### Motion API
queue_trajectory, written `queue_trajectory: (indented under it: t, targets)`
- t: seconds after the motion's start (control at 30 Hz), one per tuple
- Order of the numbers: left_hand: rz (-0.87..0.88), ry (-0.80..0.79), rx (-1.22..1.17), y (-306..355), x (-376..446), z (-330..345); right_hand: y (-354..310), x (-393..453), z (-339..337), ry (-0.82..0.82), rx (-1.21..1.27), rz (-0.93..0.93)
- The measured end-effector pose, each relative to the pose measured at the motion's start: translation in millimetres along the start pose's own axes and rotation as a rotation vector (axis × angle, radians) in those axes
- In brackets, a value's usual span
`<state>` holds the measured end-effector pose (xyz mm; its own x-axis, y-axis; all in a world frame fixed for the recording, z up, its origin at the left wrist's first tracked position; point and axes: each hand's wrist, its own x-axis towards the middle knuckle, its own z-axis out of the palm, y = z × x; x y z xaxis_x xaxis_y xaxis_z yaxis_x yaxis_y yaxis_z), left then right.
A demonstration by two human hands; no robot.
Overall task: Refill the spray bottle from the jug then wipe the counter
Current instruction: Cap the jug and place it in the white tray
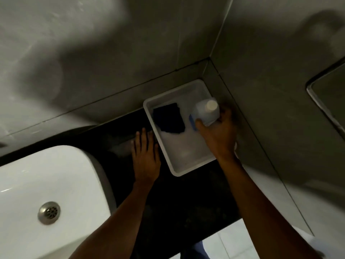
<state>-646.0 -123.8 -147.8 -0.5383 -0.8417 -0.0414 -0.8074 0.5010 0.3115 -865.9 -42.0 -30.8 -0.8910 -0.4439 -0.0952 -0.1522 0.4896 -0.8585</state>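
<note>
A white plastic jug (207,111) with a pale round cap stands at the right side of a white tray (149,109) in the counter's back right corner. My right hand (218,131) is wrapped around the jug's lower body, thumb in front. A dark folded cloth (169,118) lies in the tray to the left of the jug. A small blue thing (192,121) shows beside the jug's base, partly hidden by my thumb. My left hand (145,156) rests flat, fingers apart, on the black counter (177,202) just left of the tray. No spray bottle is in view.
A white basin (46,184) with a metal drain (49,213) fills the lower left. Grey tiled walls (261,90) close in behind and to the right of the tray. A mirror edge (326,96) shows at the far right. Light floor tiles lie below the counter's front edge.
</note>
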Motion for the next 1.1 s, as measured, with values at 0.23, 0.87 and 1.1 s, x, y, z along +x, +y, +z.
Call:
queue_trajectory:
  t: [0.23,0.87,1.1]
  targets:
    - [0.002,0.014,0.070,-1,-1,6,13,3,8,-0.045,0.032,-0.027]
    - [-0.011,0.002,0.075,-1,-2,3,-3,62,51,-0.014,0.054,-0.169]
    - [-0.009,0.030,0.057,-1,0,7,27,-15,66,-0.126,-0.124,-0.345]
